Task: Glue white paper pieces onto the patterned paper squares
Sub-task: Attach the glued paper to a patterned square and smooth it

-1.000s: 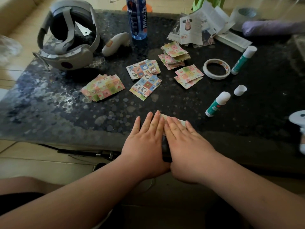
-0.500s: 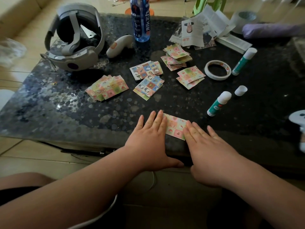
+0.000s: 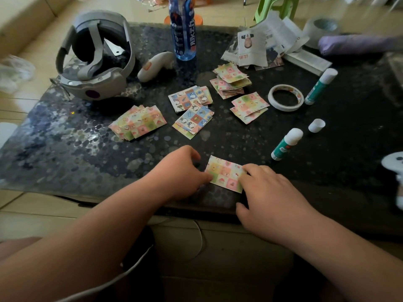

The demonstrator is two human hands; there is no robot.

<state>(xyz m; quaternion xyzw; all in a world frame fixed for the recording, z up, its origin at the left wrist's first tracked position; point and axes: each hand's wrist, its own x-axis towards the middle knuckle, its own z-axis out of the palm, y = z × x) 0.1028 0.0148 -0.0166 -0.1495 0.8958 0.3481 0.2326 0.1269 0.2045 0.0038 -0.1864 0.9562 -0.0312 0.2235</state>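
A patterned paper square point(image 3: 224, 173) lies flat near the front edge of the dark table point(image 3: 65, 149). My left hand point(image 3: 181, 171) has its fingers curled, and its thumb tip meets the square's lower left corner. My right hand point(image 3: 263, 192) curls its fingers over the square's right edge. No white piece shows on the square. Stacks of patterned squares lie behind it: a pink-green stack point(image 3: 137, 123), two blue ones point(image 3: 193, 120) point(image 3: 189, 99) and two more pink-green ones point(image 3: 231, 80) point(image 3: 249, 106). A capped glue stick point(image 3: 285, 144) lies right of the square.
A second glue stick point(image 3: 319, 87), a loose white cap point(image 3: 316, 125) and a tape roll point(image 3: 285, 100) sit at the right. Torn printed papers point(image 3: 261, 44) lie at the back, with a blue bottle point(image 3: 183, 35), a headset point(image 3: 93, 62) and a controller point(image 3: 154, 66) at the back left.
Both hands lay flat side by side over the square, then slid apart to uncover it. Now their fingers are curled at its left and right edges.
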